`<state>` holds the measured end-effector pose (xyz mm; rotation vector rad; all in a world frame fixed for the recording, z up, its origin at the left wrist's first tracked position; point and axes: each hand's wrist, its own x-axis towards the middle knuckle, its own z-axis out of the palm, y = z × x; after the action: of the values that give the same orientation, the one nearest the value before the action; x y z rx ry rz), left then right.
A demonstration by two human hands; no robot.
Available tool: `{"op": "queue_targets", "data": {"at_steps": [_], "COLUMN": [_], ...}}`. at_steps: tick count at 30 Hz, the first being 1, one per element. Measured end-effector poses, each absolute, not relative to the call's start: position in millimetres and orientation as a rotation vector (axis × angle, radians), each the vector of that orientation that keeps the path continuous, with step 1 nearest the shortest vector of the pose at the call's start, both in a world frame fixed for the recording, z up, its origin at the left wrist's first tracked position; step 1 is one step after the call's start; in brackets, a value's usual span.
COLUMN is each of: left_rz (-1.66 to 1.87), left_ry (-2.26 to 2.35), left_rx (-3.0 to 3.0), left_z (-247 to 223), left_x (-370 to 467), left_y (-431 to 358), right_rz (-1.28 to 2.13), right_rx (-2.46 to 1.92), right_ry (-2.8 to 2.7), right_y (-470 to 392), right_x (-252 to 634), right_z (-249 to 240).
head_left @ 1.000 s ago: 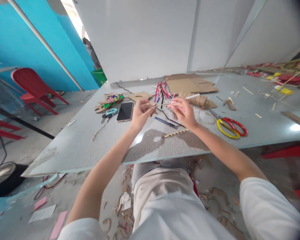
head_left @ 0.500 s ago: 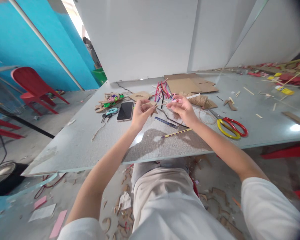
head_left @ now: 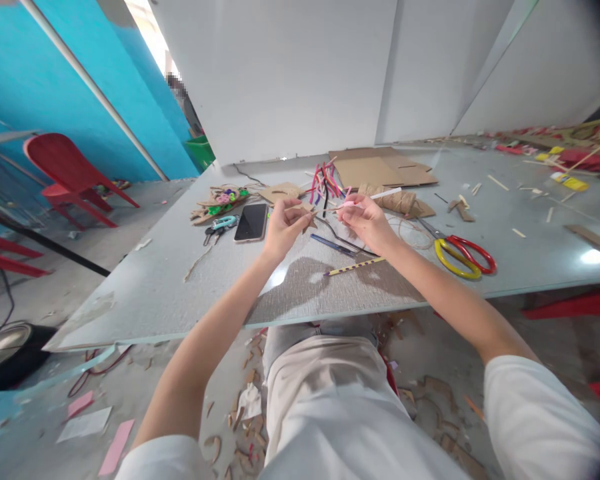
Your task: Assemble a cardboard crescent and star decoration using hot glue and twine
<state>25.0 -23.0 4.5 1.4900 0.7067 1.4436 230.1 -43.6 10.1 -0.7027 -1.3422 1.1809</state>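
Observation:
My left hand (head_left: 283, 230) is closed in a pinch on a small pointed piece of brown cardboard (head_left: 307, 220). Facing it across a narrow gap, my right hand (head_left: 365, 221) has its fingers pressed together around a thin white stick (head_left: 386, 193) that juts out to the right. Something pinkish shows at the right fingertips, too small to name. A thin strand seems to run from the cardboard towards those fingertips. Both hands are raised over the table, above a blue pen (head_left: 331, 245) and a yellow patterned pencil (head_left: 353, 267).
Red-and-yellow-handled scissors (head_left: 464, 257) lie to the right, near a roll of twine (head_left: 393, 201). Behind the hands are coloured pipe cleaners (head_left: 323, 180) and cardboard sheets (head_left: 380, 168). A phone (head_left: 251, 223) and keys (head_left: 220, 228) lie left. Scraps and sticks (head_left: 580, 160) are piled far right.
My right hand has shifted very slightly, and the white stick in it has tilted a little. My left hand stays nearly still with the cardboard piece.

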Motion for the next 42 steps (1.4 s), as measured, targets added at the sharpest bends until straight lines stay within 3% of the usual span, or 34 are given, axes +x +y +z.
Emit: {"op": "queue_targets", "data": {"at_steps": [42], "left_rz": [1.435], "left_ry": [0.691], "left_rx": [1.455], "left_z": [2.6], "left_x": [25.2], "left_y": [-21.4], "right_rz": [1.201], "right_rx": [-0.786], "right_ry": [-1.31], "right_y": [-45.3], "right_x": [228.3], "right_z": [11.0]}}
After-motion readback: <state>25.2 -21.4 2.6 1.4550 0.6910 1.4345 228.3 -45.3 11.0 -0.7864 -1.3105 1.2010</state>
